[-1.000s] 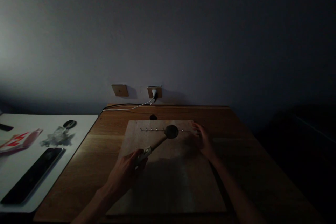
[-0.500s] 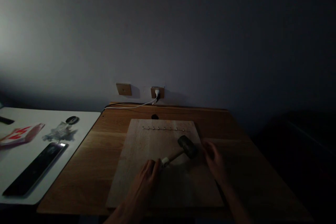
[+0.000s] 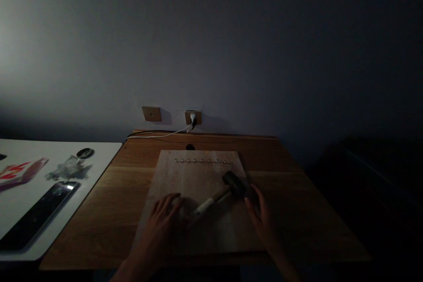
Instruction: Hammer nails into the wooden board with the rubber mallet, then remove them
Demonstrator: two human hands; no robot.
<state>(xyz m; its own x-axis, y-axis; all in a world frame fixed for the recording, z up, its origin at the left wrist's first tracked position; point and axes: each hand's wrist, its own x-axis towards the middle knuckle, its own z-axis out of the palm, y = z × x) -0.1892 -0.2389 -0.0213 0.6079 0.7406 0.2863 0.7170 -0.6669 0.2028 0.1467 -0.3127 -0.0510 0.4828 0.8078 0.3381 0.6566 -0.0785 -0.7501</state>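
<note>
A black-headed mallet (image 3: 234, 184) with a pale wooden handle lies on a light wooden board (image 3: 198, 176) on the brown desk (image 3: 112, 198). A row of several small nails (image 3: 201, 161) stands near the board's far edge. My left hand (image 3: 165, 218) rests on the board with fingers spread, just left of the handle's end. My right hand (image 3: 261, 218) lies flat with fingers stretched out, just right of the mallet's head. Neither hand grips anything.
A white table (image 3: 20, 202) adjoins on the left with a dark phone (image 3: 36, 216), a red-and-white packet (image 3: 20, 172), crumpled plastic (image 3: 68, 169) and a dark disc (image 3: 85, 153). A white plug (image 3: 193, 117) and cable (image 3: 158, 136) run along the wall. The right side is dark.
The mallet came back from the nail row and was laid down on the board. My left hand let go of the handle. My right hand drew back toward me.
</note>
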